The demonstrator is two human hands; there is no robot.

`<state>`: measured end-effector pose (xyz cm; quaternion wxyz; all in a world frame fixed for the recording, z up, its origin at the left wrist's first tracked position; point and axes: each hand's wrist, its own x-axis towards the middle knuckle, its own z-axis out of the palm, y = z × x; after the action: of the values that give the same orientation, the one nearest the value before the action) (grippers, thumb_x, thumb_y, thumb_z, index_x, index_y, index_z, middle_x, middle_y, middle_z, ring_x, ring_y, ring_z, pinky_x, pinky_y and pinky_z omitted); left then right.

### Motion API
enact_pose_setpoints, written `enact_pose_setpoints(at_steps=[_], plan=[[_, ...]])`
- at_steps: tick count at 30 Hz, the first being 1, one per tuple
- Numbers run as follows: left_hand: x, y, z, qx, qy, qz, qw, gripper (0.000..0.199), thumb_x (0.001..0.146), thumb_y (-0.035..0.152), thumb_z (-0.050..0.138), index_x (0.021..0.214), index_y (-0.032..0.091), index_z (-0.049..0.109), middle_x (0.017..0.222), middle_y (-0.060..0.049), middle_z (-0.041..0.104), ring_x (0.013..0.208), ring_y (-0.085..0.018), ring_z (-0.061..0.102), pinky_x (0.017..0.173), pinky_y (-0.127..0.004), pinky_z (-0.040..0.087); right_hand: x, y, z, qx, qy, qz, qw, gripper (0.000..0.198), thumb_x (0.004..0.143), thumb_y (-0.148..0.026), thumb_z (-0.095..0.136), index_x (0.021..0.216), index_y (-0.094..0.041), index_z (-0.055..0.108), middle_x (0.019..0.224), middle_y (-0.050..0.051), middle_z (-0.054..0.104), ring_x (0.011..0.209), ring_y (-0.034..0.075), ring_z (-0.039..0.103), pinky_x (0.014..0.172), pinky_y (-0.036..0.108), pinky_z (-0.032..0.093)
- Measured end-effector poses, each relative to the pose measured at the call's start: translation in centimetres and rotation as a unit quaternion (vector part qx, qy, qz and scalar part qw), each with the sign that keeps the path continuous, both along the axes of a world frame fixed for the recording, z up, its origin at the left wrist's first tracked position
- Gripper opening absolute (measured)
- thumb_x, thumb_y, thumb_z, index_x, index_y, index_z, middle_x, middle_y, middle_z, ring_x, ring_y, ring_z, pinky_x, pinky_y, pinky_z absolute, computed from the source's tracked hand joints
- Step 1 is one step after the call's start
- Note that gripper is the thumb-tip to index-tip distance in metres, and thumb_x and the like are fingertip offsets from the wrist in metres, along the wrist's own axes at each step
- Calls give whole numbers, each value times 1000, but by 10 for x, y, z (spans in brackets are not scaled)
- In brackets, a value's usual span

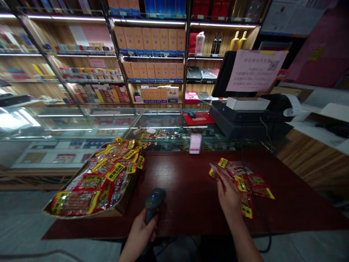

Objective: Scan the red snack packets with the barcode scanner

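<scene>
My left hand (142, 230) is wrapped round the handle of a dark barcode scanner (155, 198), which has a small blue light on its head. The scanner is raised over the front of the dark red table. My right hand (229, 198) is closed on a snack packet (213, 172) with a yellow label; part of that packet is hidden by the fingers. Beside and under this hand lie several loose snack packets (257, 180) in red and yellow. To the left, an open cardboard box (117, 211) is heaped with similar packets (79, 202).
A glass display counter (109, 125) runs behind the table (174, 178). A small card (195, 143) stands at the table's back edge. At the back right are a monitor (226, 72) and a black machine (226, 120). A cable (265, 214) hangs over the table's right part.
</scene>
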<state>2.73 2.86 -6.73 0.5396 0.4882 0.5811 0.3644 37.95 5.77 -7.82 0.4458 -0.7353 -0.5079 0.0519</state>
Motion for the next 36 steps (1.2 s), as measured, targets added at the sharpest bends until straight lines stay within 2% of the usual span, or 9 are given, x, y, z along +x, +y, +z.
enact_pose_setpoints(at_steps=[2, 4, 8, 13, 17, 21, 26, 32, 36], plan=[[1, -1, 2, 4, 1, 0, 1000, 41, 76, 49, 71, 98, 15, 62, 53, 7, 57, 38, -13, 56, 36, -20, 42, -31, 9, 3, -20, 207, 69, 976, 55, 93, -59, 50, 126, -19, 69, 115, 14, 77, 99, 29, 75, 90, 43, 57], [1, -1, 3, 9, -1, 6, 1000, 41, 77, 48, 70, 100, 15, 61, 54, 7, 57, 38, -13, 56, 37, -20, 42, -57, 17, 0, -44, 386, 132, 912, 59, 84, -68, 59, 115, -19, 72, 100, 12, 80, 79, 28, 77, 68, 38, 61], [3, -6, 6, 10, 8, 10, 1000, 43, 76, 48, 71, 101, 14, 61, 53, 8, 56, 38, -12, 54, 37, -20, 42, -77, 26, -15, -19, 500, 165, 850, 53, 73, -61, 75, 105, -20, 73, 98, 9, 81, 78, 27, 77, 65, 36, 61], [10, -23, 18, 28, 42, 2, 999, 37, 79, 46, 68, 98, 15, 61, 50, 8, 52, 40, -12, 50, 41, -20, 41, -71, 20, -23, 22, 402, 200, 894, 41, 86, -41, 64, 122, -23, 69, 116, 10, 78, 98, 28, 75, 86, 45, 60], [19, -35, 37, 23, 44, -5, 999, 33, 78, 46, 69, 90, 16, 63, 49, 7, 54, 42, -12, 50, 43, -21, 41, -82, 12, -15, 38, 73, 225, 971, 45, 89, -17, 50, 126, -32, 70, 137, 5, 68, 126, 27, 61, 107, 51, 45], [21, -40, 49, 20, 37, 10, 999, 33, 75, 47, 71, 85, 17, 63, 48, 6, 55, 42, -13, 50, 43, -21, 41, -93, 8, -7, -53, -136, 236, 961, 55, 79, -9, 54, 125, -34, 71, 145, 5, 61, 127, 31, 56, 107, 55, 40], [14, -42, 49, 3, 37, 38, 999, 35, 71, 49, 73, 85, 18, 63, 47, 7, 54, 41, -13, 50, 41, -21, 41, -85, 10, -13, -30, -100, 166, 981, 51, 89, -18, 47, 136, -27, 63, 144, 8, 61, 133, 27, 53, 113, 50, 37], [15, -45, 52, 6, 53, 9, 999, 27, 75, 41, 70, 85, 17, 65, 49, 6, 54, 43, -13, 50, 43, -22, 43, -92, 12, -19, -65, -129, 84, 986, 48, 83, -22, 57, 131, -25, 63, 122, 13, 70, 120, 35, 59, 116, 70, 17], [21, -47, 61, 12, 57, -4, 998, 20, 77, 36, 67, 83, 18, 66, 50, 6, 54, 45, -14, 52, 45, -22, 44, -88, 13, -17, -43, -30, 147, 988, 46, 83, -23, 57, 129, -24, 64, 113, 11, 69, 106, 29, 65, 104, 53, 47]])
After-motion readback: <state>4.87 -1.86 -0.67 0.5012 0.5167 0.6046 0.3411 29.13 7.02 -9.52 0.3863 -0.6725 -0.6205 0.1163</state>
